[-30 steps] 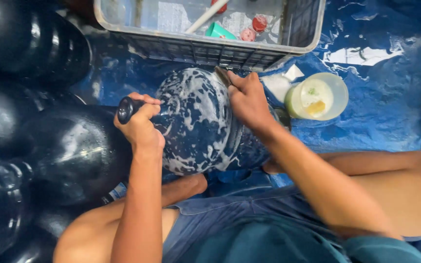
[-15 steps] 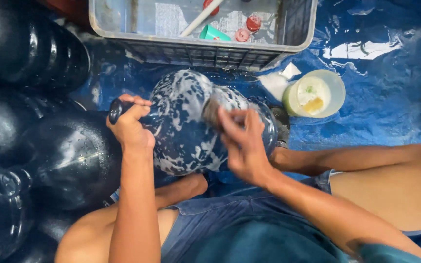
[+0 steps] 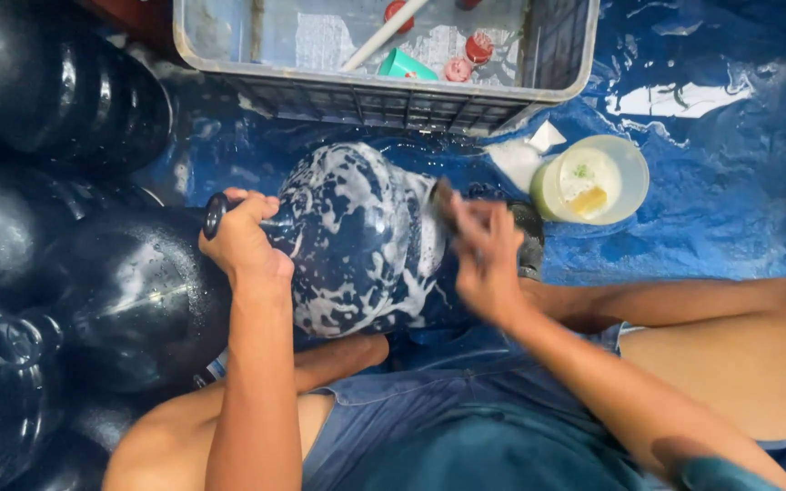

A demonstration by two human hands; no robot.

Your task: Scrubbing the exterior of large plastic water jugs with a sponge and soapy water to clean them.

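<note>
Gripping the neck of the big dark water jug (image 3: 357, 241), my left hand (image 3: 243, 244) is closed tight around it near the mouth, so the jug lies on its side across my lap on the blue tarp (image 3: 720, 209), its long axis running left to right, neck toward the left hand and base toward the right. Suds cover most of its belly. My right hand (image 3: 484, 259) sits against the jug's base end, just right of the foam, fingers curled over something dark that may be a scrubbing pad; motion blur keeps me from telling what, or how firmly it is held. A yellow-green soap tub (image 3: 593, 177) stands near, beyond that hand. More dark jugs (image 3: 56, 300) crowd the left, partly cut off, and a grey crate (image 3: 384, 105) lies past the jug, its top cropped
</note>
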